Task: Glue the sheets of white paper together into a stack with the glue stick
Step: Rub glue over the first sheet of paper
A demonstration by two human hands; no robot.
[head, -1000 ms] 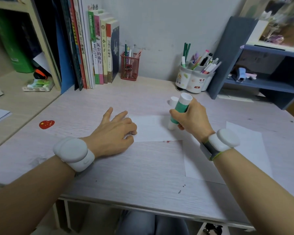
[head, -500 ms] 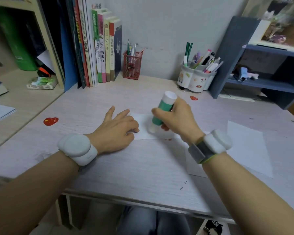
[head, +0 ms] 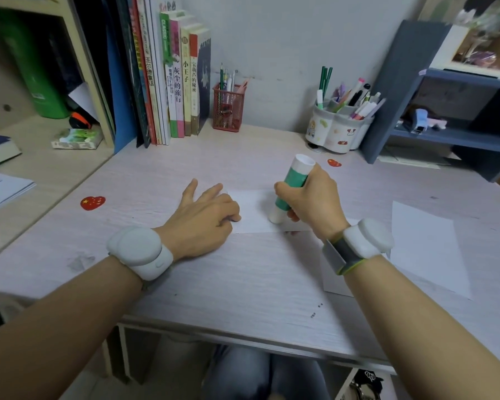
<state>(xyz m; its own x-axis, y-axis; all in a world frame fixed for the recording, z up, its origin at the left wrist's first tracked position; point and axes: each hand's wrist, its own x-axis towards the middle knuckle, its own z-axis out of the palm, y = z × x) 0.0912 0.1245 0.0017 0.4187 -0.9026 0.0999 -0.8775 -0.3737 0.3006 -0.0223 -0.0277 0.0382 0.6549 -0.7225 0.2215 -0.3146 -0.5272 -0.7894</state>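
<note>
A small white sheet of paper lies on the desk between my hands. My left hand rests on its left edge with the fingers spread and loosely bent, holding it flat. My right hand grips a green and white glue stick, tilted with its lower tip touching the sheet. A larger white sheet lies flat to the right, partly under my right forearm.
A row of upright books and a red mesh pen holder stand at the back. A white pen cup sits by a blue shelf unit. Red heart stickers mark the desk.
My right hand has carried the glue stick leftward across the small sheet, then a little back toward me. My left hand stays on the sheet's left edge.
</note>
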